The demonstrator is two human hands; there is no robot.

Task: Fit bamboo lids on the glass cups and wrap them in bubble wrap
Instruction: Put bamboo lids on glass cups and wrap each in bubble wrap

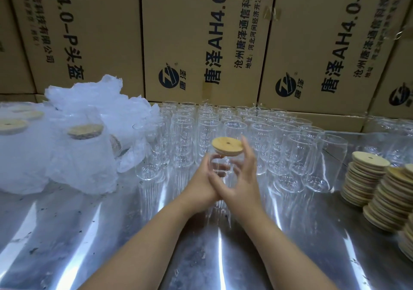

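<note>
I hold a clear glass cup (221, 166) upright above the metal table (111, 233), near the middle of the view. A round bamboo lid (227, 146) with a small centre hole sits on its mouth, slightly tilted. My left hand (201, 184) grips the cup's lower body from the left. My right hand (242, 178) wraps the cup from the right, thumb across the front and index finger reaching up to the lid's edge. The cup's base is hidden behind my hands.
Several rows of empty glass cups (257, 133) stand behind my hands. Bubble-wrapped lidded cups (85, 151) are heaped at the left. Stacks of bamboo lids (368, 178) stand at the right edge. Cardboard boxes (201, 43) wall off the back.
</note>
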